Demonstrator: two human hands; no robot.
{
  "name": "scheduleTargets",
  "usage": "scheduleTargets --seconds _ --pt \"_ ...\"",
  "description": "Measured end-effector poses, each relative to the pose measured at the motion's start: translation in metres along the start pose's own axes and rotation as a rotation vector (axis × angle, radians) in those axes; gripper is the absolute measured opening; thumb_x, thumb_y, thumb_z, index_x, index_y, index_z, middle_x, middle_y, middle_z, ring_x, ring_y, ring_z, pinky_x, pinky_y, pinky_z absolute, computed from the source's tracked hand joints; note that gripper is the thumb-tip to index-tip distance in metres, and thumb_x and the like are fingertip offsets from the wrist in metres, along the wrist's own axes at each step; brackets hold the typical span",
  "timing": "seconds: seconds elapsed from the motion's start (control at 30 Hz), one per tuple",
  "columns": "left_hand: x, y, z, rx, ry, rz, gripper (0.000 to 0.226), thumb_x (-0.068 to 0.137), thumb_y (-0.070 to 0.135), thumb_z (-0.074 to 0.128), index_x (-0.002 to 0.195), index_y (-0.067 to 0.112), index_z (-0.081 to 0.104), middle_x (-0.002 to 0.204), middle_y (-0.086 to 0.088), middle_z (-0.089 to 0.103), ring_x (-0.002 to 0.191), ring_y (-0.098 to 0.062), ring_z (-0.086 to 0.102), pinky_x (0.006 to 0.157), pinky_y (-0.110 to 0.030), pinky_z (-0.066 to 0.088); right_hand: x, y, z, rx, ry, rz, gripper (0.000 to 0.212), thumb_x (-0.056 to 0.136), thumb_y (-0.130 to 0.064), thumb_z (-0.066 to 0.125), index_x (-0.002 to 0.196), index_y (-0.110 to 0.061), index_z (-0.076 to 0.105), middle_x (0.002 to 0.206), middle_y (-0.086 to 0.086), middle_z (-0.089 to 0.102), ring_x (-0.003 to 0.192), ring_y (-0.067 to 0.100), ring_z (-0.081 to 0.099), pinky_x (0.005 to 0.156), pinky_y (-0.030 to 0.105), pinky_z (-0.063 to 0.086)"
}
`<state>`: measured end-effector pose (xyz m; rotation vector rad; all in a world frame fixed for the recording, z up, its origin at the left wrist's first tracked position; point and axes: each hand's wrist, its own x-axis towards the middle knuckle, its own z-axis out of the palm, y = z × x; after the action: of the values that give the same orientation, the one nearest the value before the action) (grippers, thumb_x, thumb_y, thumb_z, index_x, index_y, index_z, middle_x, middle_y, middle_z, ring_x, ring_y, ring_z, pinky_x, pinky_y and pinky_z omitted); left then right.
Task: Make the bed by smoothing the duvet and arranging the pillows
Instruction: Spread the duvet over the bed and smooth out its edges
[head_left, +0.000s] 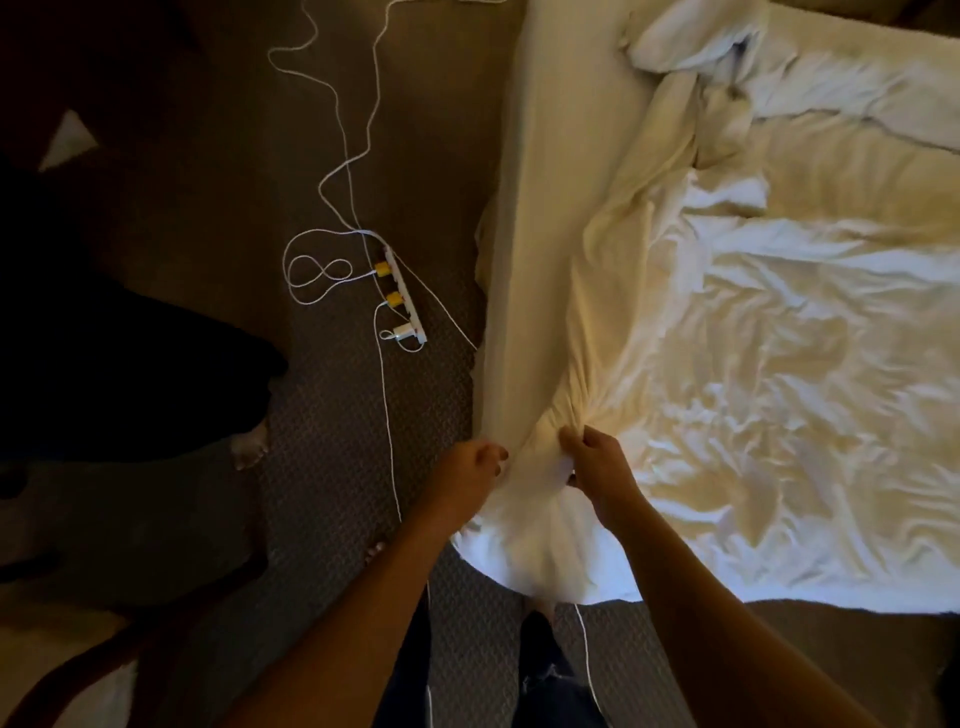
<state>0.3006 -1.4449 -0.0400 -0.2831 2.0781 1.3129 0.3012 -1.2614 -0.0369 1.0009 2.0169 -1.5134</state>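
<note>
Gripping the bunched corner of the crumpled white fabric duvet (753, 364) at the bed's near corner, left hand (470, 470) and right hand (597, 467) both clench cloth; white power strip (402, 293) lies on carpet.

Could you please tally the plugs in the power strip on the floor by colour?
Yellow plugs: 2
White plugs: 1
Total: 3, all in the power strip beside the bed.
</note>
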Motion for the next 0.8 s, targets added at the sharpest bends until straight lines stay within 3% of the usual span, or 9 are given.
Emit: scheduleTargets --seconds 0.1,0.2,0.3,0.4,0.5,0.63,0.8 --pt "0.022 0.031 -0.016 -0.008 -0.039 0.045 0.024 0.101 0.015 0.048 0.106 0.007 0.071 0.090 -0.010 0.068 0.081 -0.019 0.062 0.073 -0.026 0.051 -0.010 0.003 0.005 0.025 0.061 -0.017 0.050 0.080 -0.048 0.056 0.090 0.000 0.066 0.079 0.020 0.065 0.073 0.034 0.062 0.076 0.064 0.052" --pt "0.041 0.060 -0.023 0.031 -0.105 0.061 0.027 0.100 0.015 0.047 0.109 0.004 0.070 0.094 -0.012 0.069 0.081 -0.019 0.062 0.079 -0.028 0.050 -0.022 0.006 0.009 0.036 0.117 -0.035 0.053 0.080 -0.051 0.052 0.087 -0.001 0.066 0.083 0.025 0.067 0.079 0.044 0.063 0.075 0.058 0.052" --pt "0.061 0.084 -0.012 0.038 -0.190 0.005 0.027 0.101 0.019 0.048 0.107 0.002 0.068 0.099 -0.015 0.068 0.083 -0.022 0.061 0.083 -0.033 0.050 -0.038 0.004 0.011 0.100 0.163 -0.054 0.054 0.081 -0.048 0.051 0.085 0.004 0.061 0.071 0.013 0.056 0.066 0.026 0.051 0.066 0.042 0.041" --pt "0.082 0.099 0.009 -0.013 -0.261 -0.118 0.026 0.103 0.026 0.044 0.090 0.010 0.060 0.099 -0.014 0.065 0.085 -0.025 0.063 0.077 -0.034 0.052 -0.050 0.003 0.012 0.161 0.192 -0.068 0.045 0.096 -0.033 0.053 0.093 0.011 0.058 0.072 0.010 0.046 0.066 0.020 0.042 0.066 0.036 0.034" --pt "0.100 0.112 0.024 -0.113 -0.306 -0.224 0.028 0.103 0.029 0.046 0.102 0.007 0.062 0.094 -0.011 0.068 0.080 -0.022 0.066 0.071 -0.033 0.057 -0.054 0.005 0.014 0.162 0.206 -0.083 0.034 0.101 -0.022 0.051 0.092 0.009 0.058 0.073 0.010 0.048 0.067 0.019 0.043 0.065 0.036 0.034" --pt "0.125 0.133 0.040 -0.139 -0.326 -0.240 0.032 0.098 0.027 0.059 0.117 0.002 0.060 0.104 -0.015 0.067 0.088 -0.026 0.064 0.075 -0.036 0.057 -0.054 0.007 0.013 0.138 0.182 -0.070 0.033 0.103 -0.023 0.049 0.092 0.006 0.057 0.074 0.011 0.049 0.067 0.019 0.045 0.066 0.036 0.034" --pt "0.140 0.147 0.043 0.023 -0.348 -0.145 0.022 0.094 0.025 0.066 0.105 0.007 0.061 0.092 -0.011 0.063 0.083 -0.024 0.062 0.054 -0.025 0.053 -0.053 -0.002 0.003 0.075 0.141 -0.043 0.033 0.105 -0.027 0.046 0.076 -0.011 0.050 0.068 0.000 0.044 0.063 0.012 0.041 0.065 0.031 0.033"
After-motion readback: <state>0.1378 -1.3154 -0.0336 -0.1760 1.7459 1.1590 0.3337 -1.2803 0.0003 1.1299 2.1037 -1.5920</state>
